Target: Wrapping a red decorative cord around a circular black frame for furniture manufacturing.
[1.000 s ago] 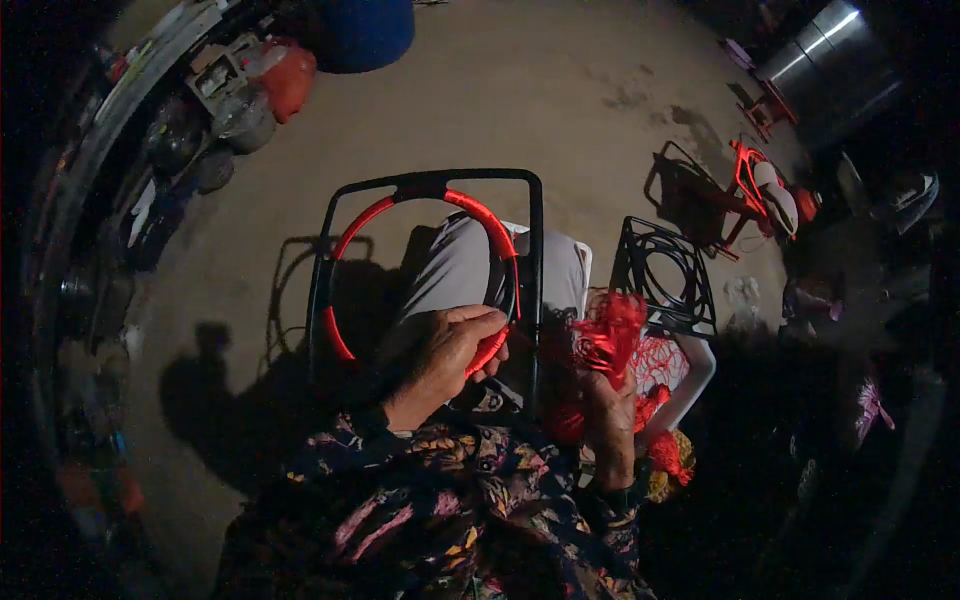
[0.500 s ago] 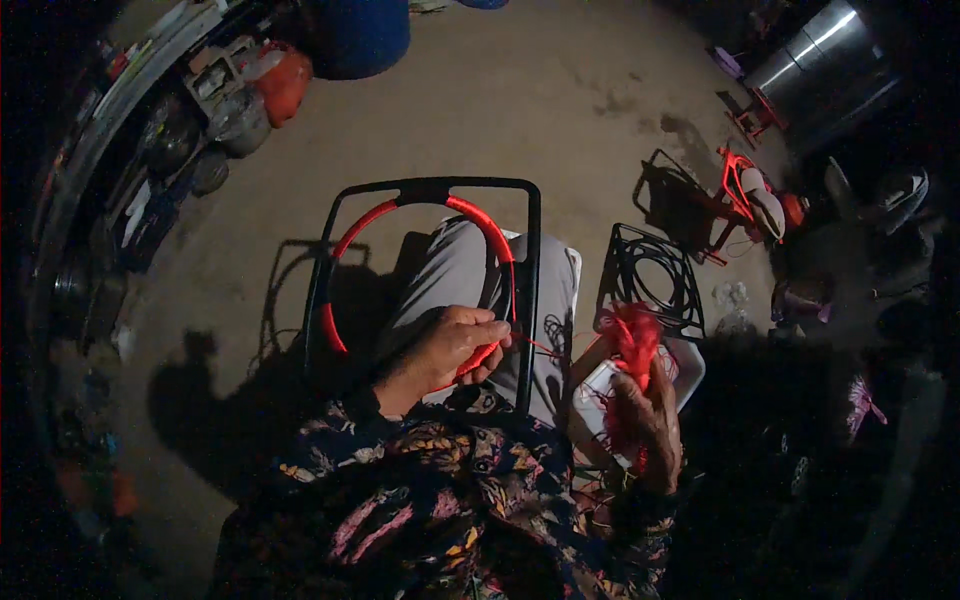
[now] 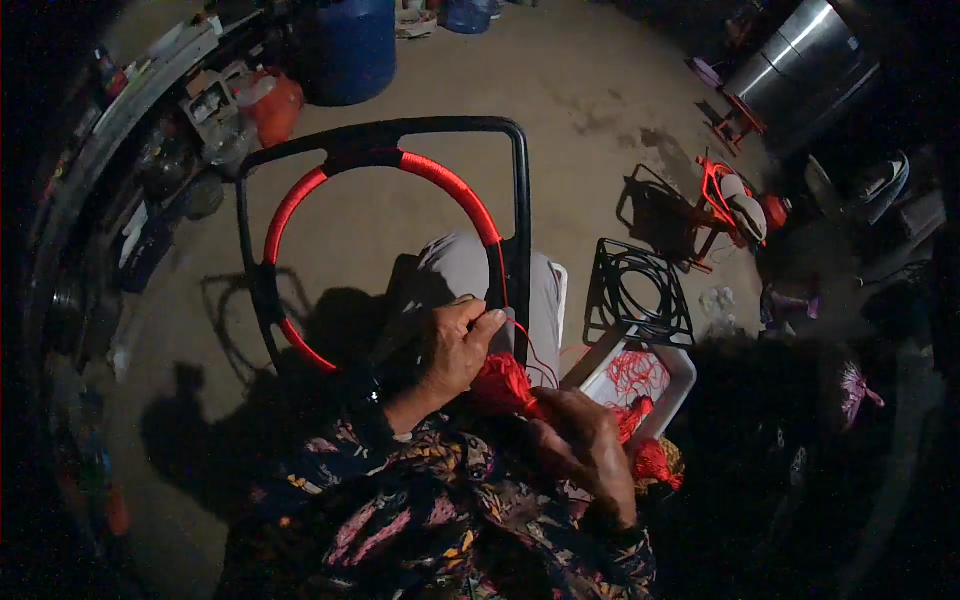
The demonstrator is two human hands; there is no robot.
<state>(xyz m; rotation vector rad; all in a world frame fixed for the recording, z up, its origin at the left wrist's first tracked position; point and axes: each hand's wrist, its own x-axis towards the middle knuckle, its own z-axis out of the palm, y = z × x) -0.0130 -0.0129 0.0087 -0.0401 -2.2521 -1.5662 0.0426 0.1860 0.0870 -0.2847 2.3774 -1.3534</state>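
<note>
A black square frame (image 3: 455, 124) with an inner ring stands tilted over my lap. Glossy red cord (image 3: 452, 188) covers parts of the ring. My left hand (image 3: 458, 345) is closed at the ring's lower right, pinching the cord there; a loose strand (image 3: 537, 348) loops away from the fingertips. Below and to its right, my right hand (image 3: 588, 440) is wrapped around a thick hank of red cord (image 3: 503, 385), which passes under the ring's lower right side. The ring's lower part is hidden behind my left hand and sleeve.
Right of my knee sits a white tub (image 3: 684, 378) with tangled red cord, beside a stack of black frames (image 3: 640, 292). Farther right are a red-framed seat (image 3: 722, 195) and a metal drum (image 3: 800, 55). A blue barrel (image 3: 350, 50) and clutter line the far left.
My right hand has brought the red hank from above the tub leftward to the ring. The frame appears larger and higher, and the view has shifted. My left hand keeps its pinch.
</note>
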